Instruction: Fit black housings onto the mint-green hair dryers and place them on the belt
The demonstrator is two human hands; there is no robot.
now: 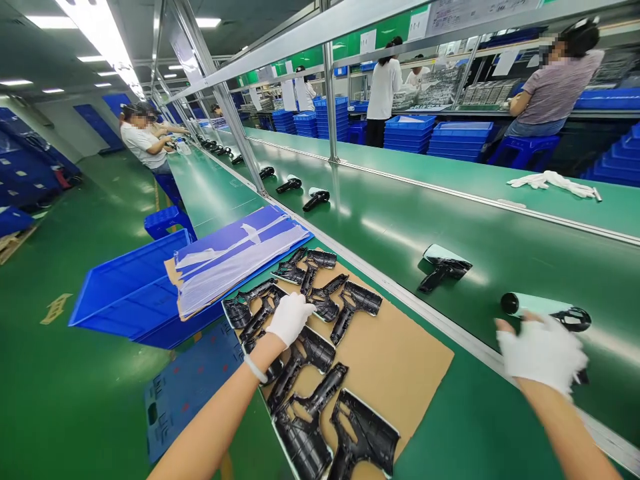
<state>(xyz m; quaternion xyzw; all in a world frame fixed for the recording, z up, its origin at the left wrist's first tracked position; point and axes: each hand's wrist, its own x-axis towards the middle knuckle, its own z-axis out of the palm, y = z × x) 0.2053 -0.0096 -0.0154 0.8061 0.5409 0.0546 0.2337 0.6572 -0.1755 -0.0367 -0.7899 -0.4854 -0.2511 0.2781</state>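
Note:
Both my hands wear white gloves. My left hand (290,317) rests with curled fingers on one of several black gun-shaped plastic housing shells (305,373) laid out on a brown cardboard sheet (395,360). My right hand (543,352) reaches onto the green conveyor belt (400,227) and closes on a pale green and black hair-dryer body (545,308). Another such unit (444,265) lies on the belt a little further left.
A stack of blue and white sheets (235,257) lies on blue crates (133,287) to my left. More dryer units (316,197) ride the belt farther away. White gloves (553,181) lie across the belt. Several people work along both sides.

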